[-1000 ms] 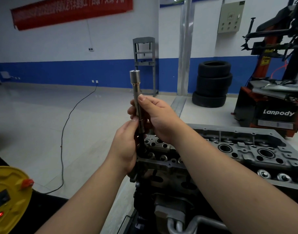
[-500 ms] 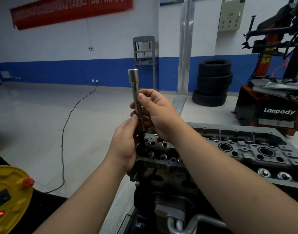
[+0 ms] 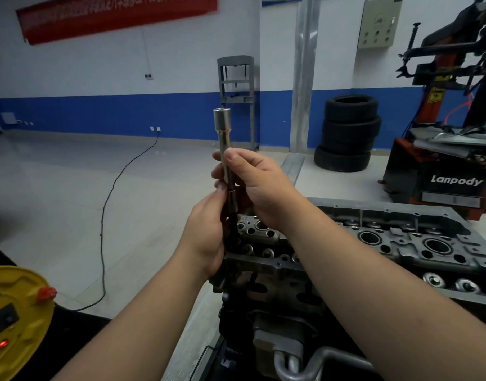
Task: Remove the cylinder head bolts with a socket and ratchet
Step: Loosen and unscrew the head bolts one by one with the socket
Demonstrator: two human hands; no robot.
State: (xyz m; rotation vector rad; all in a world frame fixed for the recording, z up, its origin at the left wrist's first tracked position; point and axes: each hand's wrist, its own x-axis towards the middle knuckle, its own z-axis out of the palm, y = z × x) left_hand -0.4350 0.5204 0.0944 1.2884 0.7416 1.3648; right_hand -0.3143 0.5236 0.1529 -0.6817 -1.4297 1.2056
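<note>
I hold a long chrome socket extension [image 3: 224, 138] upright in front of me, its wide end on top. My right hand [image 3: 259, 185] pinches the shaft at mid-height. My left hand [image 3: 207, 235] grips the lower dark part of the tool, which it mostly hides. Behind and below both hands lies the grey cylinder head [image 3: 401, 243] on the engine block, with round bores and valve springs showing. No loose bolt is visible.
A yellow cable reel [image 3: 13, 312] sits at the lower left, its black cord [image 3: 110, 204] running across the floor. Stacked tyres [image 3: 347, 133] stand by the blue-and-white wall. A red tyre changer [image 3: 451, 166] is at the right.
Both hands and the tool have stayed nearly in place; the right fingers have shifted slightly on the shaft and the tool's top has tilted a little.
</note>
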